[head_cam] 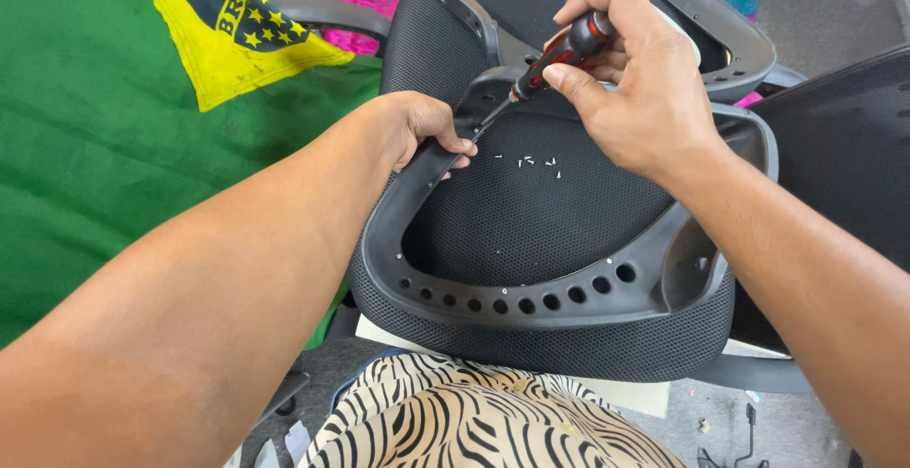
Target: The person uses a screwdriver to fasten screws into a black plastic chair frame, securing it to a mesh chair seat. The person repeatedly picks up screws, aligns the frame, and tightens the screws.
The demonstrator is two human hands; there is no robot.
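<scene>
Right hand: the right hand (633,89) is clenched around a screwdriver (555,58) with a red and black handle, held slanted, handle up and to the right.
Screwdriver tip: the thin metal shaft points down and to the left and meets the upper left part of the grey plastic frame (531,293); the exact contact spot is too small to see.
Left hand: the left hand (417,127) grasps the left side of the same frame, fingers curled over its inner edge, just beside the tip.
Frame: it is a curved grey ring with a row of round holes along the near side, lying on the black mesh seat cushion (531,221).
Screws: several small pale screws (536,163) lie loose on the mesh, inside the ring, near both hands.
Around: a green cloth (104,136) is at the left, with a yellow and blue flag (237,27) on it; a zebra-striped fabric (455,421) is at the bottom; another black mesh panel (844,165) stands at the right.
</scene>
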